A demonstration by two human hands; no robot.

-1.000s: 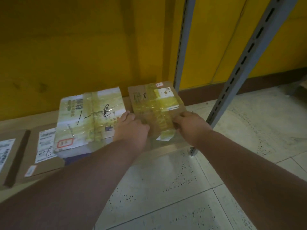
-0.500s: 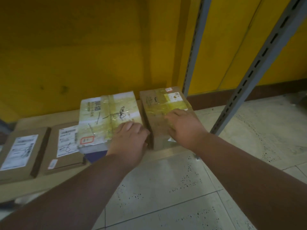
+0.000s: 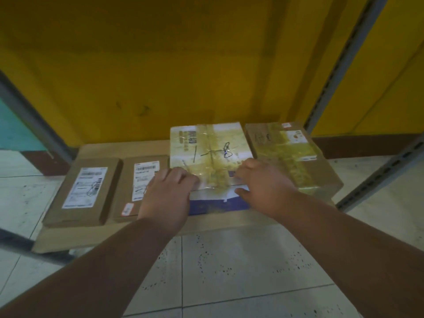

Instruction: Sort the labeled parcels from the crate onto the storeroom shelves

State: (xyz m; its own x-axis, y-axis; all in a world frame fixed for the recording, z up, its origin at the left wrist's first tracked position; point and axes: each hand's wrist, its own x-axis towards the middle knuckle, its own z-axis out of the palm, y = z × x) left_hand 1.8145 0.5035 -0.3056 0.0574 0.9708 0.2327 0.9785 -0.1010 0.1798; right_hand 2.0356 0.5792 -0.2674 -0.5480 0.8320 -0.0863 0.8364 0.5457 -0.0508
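Several parcels lie in a row on the low wooden shelf [image 3: 128,232]. A white and blue parcel [image 3: 210,145] wrapped in yellowish tape sits in the middle. My left hand [image 3: 166,196] rests on its front left corner with fingers bent over the top. My right hand [image 3: 263,187] holds its front right corner, thumb on the front face. A brown taped box [image 3: 289,154] stands touching it on the right. Two flat brown parcels with white labels lie to the left, one near [image 3: 140,180] and one further out [image 3: 85,191].
Grey slotted shelf uprights rise at the right [image 3: 344,63] and slant at the far right [image 3: 378,180]; another post [image 3: 29,115] stands at the left. A yellow wall backs the shelf. Speckled floor tiles [image 3: 229,271] spread below my arms.
Both hands left the brown taped box and moved left onto the white and blue parcel. The view swung left, bringing the two flat labelled parcels fully into sight.
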